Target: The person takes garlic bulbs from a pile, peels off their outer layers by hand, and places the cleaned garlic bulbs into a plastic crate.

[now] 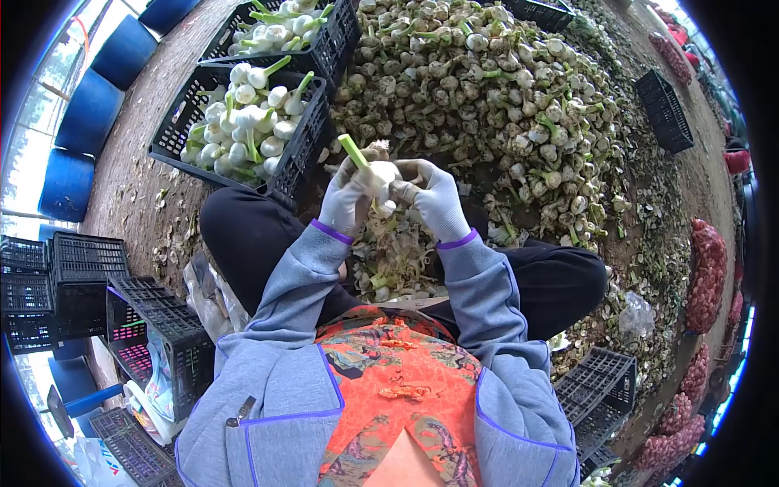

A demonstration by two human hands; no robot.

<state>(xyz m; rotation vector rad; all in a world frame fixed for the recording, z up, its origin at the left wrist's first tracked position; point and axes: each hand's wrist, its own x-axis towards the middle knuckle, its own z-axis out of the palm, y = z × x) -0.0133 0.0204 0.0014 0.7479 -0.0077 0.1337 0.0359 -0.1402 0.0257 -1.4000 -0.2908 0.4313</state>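
In the head view, my left hand [350,195], in a pale glove with soiled fingertips, is closed around a white garlic bulb [380,178] with a short green stem pointing up and left. My right hand [428,193], gloved the same way, has its thumb and fingers bent together at the bulb's right side. Whether those fingers pinch a piece of its skin is too small to tell. Below both hands, peeled skins and trimmings [393,252] lie between my crossed legs. A black crate [180,122] of cleaned white bulbs stands to the left of my hands.
A large heap of soiled garlic [487,97] spreads ahead and right. Another filled crate [345,36] stands behind the first. Blue barrels [69,183] and stacked black crates [88,268] line the left. At the right are red net sacks [707,272] and a black crate [664,111].
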